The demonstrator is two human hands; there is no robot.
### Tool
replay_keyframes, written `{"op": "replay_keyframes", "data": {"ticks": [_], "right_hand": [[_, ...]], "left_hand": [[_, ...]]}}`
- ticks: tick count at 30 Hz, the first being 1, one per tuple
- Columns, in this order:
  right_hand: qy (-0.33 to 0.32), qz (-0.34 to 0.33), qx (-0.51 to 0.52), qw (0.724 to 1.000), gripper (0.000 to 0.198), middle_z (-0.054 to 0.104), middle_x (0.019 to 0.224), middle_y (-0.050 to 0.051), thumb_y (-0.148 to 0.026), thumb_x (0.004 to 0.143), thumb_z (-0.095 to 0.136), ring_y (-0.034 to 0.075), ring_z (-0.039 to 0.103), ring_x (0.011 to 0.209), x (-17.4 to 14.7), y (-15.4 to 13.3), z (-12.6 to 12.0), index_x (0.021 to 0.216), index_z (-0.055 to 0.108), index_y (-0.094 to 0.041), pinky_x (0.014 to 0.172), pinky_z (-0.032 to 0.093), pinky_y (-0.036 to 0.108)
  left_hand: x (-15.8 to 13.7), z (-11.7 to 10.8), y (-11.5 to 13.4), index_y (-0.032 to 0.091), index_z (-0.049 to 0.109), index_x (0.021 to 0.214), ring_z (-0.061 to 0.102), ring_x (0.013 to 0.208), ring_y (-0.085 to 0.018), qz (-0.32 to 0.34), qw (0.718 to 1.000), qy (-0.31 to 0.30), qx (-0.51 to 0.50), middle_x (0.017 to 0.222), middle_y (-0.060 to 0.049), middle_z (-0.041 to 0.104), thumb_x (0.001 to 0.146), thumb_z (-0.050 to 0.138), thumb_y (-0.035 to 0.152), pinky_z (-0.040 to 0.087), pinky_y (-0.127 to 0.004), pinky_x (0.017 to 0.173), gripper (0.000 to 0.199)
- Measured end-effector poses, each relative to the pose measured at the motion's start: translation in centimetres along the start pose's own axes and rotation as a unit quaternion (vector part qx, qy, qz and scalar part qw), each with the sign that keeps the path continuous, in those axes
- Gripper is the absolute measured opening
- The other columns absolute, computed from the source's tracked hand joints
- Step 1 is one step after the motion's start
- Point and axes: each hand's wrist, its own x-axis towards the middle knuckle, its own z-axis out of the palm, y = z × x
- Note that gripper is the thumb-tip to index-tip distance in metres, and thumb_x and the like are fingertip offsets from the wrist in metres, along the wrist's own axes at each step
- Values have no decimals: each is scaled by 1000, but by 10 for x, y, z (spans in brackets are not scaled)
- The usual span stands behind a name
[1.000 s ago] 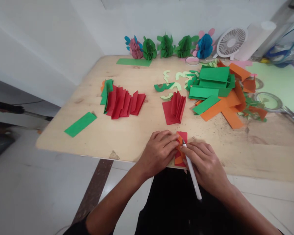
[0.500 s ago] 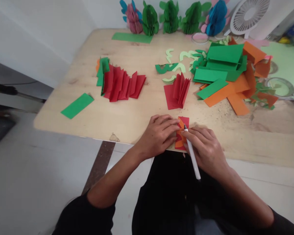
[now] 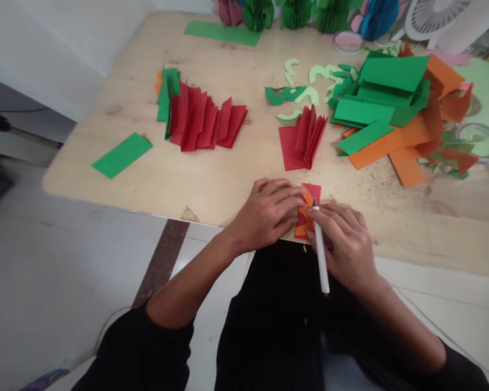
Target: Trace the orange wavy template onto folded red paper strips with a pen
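At the table's front edge lies a small red paper strip (image 3: pixel 316 191) with an orange wavy-cut paper piece (image 3: pixel 307 194) on top. My left hand (image 3: pixel 263 217) rests flat at their left side, fingers stretched over the edge of the papers. My right hand (image 3: pixel 346 241) grips a white pen (image 3: pixel 321 255) between thumb and fingers. The pen's dark tip points up and away, over the right side of the orange piece. Just beyond, a folded red paper (image 3: pixel 303 138) stands in pleats.
Farther left are another pleated red paper (image 3: pixel 206 120) and a green strip (image 3: pixel 123 155). Green folded papers (image 3: pixel 391 87) and orange papers (image 3: pixel 407 163) are heaped at right, near pale green cut curves (image 3: pixel 307 96). Paper honeycomb figures (image 3: pixel 295 13) and a white fan (image 3: pixel 436 16) stand behind.
The camera view has tilted down, so the table's things sit higher in the picture. The pen has turned slightly more upright in my right hand. My left hand stays on the papers.
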Motion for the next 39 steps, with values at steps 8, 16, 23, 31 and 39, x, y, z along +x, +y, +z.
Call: {"op": "replay_keyframes", "data": {"ticks": [8, 16, 23, 31, 39], "right_hand": [[7, 12, -20, 1000, 24, 72, 106, 9, -19, 90, 58, 24, 63, 105, -1, -4, 4, 114, 61, -15, 91, 43, 39], [4, 8, -20, 1000, 25, 72, 106, 9, -17, 89, 60, 24, 63, 104, -1, -3, 4, 113, 61, -14, 91, 43, 39], [7, 10, -23, 1000, 24, 73, 106, 8, -18, 89, 60, 24, 63, 104, 0, -4, 4, 113, 61, -16, 92, 43, 39], [16, 12, -9, 1000, 25, 73, 105, 9, -17, 89, 60, 25, 64, 103, 0, -3, 4, 114, 60, -14, 90, 43, 39], [11, 11, -15, 1000, 27, 72, 108, 9, -15, 89, 58, 25, 63, 106, -2, -2, 4, 116, 61, -16, 91, 44, 40]], "left_hand": [[-1, -2, 1, 21, 61, 115, 46, 127, -25, 0, 1000, -7, -6, 135, -4, 60, 90, 56, 26, 29, -43, 106, 26], [0, -9, 1, 22, 60, 119, 43, 130, -27, -4, 999, -33, -28, 138, -5, 57, 89, 56, 31, 26, -45, 109, 32], [-1, -8, 0, 20, 59, 119, 42, 130, -27, 1, 999, -32, -25, 138, -5, 57, 87, 61, 40, 25, -44, 110, 38], [-1, -8, -1, 21, 59, 119, 42, 130, -28, -1, 999, -37, -27, 139, -5, 56, 86, 61, 41, 24, -45, 110, 39], [-1, -12, 0, 21, 59, 119, 42, 131, -28, -9, 998, -46, -41, 140, -5, 55, 85, 60, 33, 25, -46, 110, 37]]}}
